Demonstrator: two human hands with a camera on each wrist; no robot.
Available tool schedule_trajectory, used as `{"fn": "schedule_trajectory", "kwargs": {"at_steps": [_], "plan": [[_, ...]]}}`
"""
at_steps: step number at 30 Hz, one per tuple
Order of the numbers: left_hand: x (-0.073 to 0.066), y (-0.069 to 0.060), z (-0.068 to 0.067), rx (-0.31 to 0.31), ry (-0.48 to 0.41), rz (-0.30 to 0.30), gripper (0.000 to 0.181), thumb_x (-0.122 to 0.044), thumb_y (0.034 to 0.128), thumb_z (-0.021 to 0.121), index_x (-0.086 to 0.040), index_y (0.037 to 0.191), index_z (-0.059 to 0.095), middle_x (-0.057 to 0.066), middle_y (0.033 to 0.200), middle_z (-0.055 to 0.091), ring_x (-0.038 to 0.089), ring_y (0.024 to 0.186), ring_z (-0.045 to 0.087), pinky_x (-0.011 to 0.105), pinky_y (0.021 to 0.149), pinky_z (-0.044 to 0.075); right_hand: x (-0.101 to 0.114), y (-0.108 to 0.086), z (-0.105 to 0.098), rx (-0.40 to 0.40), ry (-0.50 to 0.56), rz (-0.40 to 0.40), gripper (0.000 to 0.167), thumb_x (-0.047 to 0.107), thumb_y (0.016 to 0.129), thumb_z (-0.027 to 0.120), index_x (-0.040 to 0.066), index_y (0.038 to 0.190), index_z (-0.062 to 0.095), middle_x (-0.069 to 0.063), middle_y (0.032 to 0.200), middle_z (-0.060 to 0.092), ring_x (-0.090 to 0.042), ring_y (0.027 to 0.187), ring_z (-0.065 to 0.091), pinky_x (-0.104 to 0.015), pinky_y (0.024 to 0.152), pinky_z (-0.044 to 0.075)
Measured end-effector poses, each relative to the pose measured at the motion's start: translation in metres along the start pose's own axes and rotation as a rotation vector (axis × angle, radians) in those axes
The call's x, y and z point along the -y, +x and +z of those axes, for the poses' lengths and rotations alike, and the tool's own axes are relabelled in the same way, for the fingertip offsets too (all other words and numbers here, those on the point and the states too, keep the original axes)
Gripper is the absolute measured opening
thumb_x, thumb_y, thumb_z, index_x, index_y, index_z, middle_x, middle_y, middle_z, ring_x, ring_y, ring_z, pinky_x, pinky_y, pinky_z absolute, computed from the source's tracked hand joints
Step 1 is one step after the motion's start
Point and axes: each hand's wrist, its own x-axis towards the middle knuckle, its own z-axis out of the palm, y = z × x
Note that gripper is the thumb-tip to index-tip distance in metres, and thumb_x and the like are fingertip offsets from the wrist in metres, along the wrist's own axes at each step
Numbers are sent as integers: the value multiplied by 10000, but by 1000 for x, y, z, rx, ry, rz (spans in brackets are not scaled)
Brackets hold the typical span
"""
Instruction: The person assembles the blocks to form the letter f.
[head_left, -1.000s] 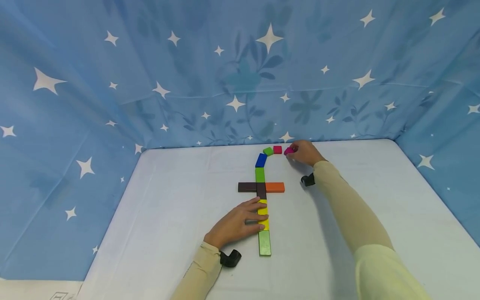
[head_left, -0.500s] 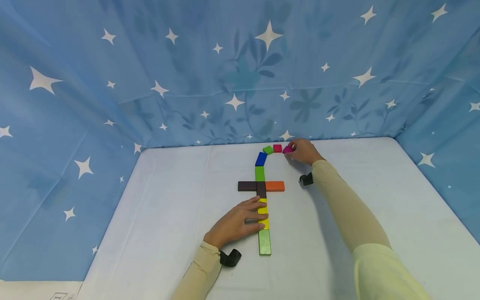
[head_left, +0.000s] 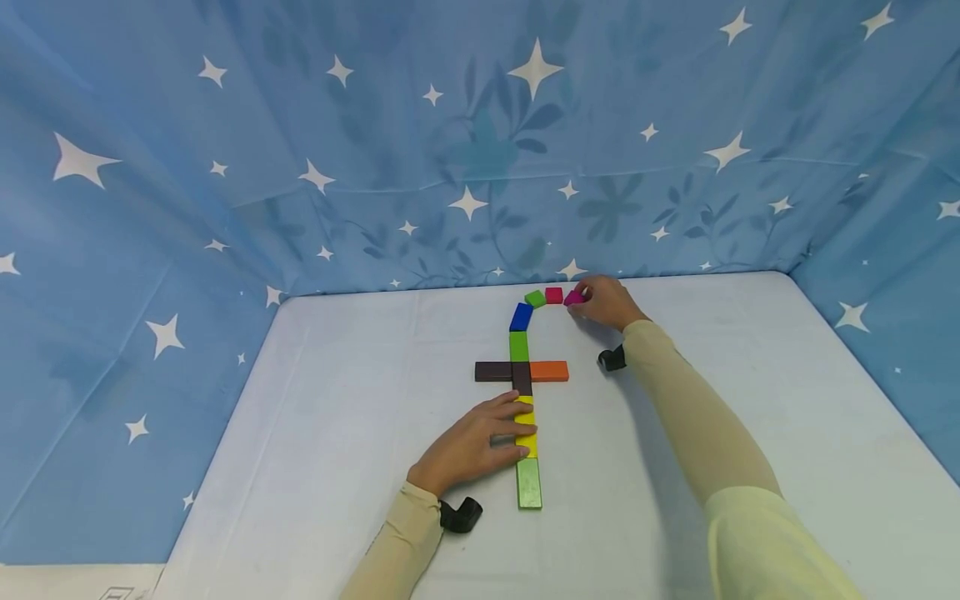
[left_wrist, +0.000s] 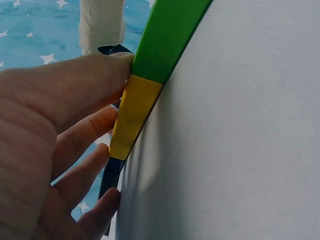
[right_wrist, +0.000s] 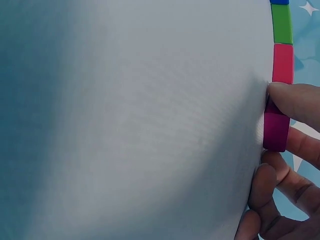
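On the white tabletop lies a line of coloured blocks that bends right at its far end. My right hand (head_left: 609,302) pinches a magenta block (head_left: 573,297) beside the red block (head_left: 553,296). In the right wrist view the thumb covers the place where the magenta block (right_wrist: 276,132) meets the red one (right_wrist: 283,62). My left hand (head_left: 468,442) rests with spread fingers on the yellow part (head_left: 527,420) of the line. In the left wrist view its thumb touches near the seam between the green block (left_wrist: 167,40) and the yellow one (left_wrist: 135,107).
A green block (head_left: 535,298), a blue block (head_left: 521,317) and a light green block (head_left: 518,346) form the far part. Dark brown (head_left: 492,372) and orange (head_left: 549,372) blocks stick out sideways as a crossbar. A blue starry curtain (head_left: 480,150) stands behind the table (head_left: 352,400).
My right hand has slid the magenta block slightly left, narrowing the gap to the red block. The left hand stays in place on the yellow part.
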Motion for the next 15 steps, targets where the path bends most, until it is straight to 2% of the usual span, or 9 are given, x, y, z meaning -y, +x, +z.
{"fn": "schedule_trajectory", "kwargs": {"at_steps": [15], "plan": [[-3, 0, -2, 0, 33, 0, 376, -284, 1050, 687, -164, 1402, 744, -37, 1571, 565, 154, 1592, 281, 394, 1286, 271, 1, 1, 1, -13, -3, 15, 379, 191, 986, 788, -29, 1274, 675, -222, 1245, 633, -409, 1150, 576, -550, 1000, 560]]}}
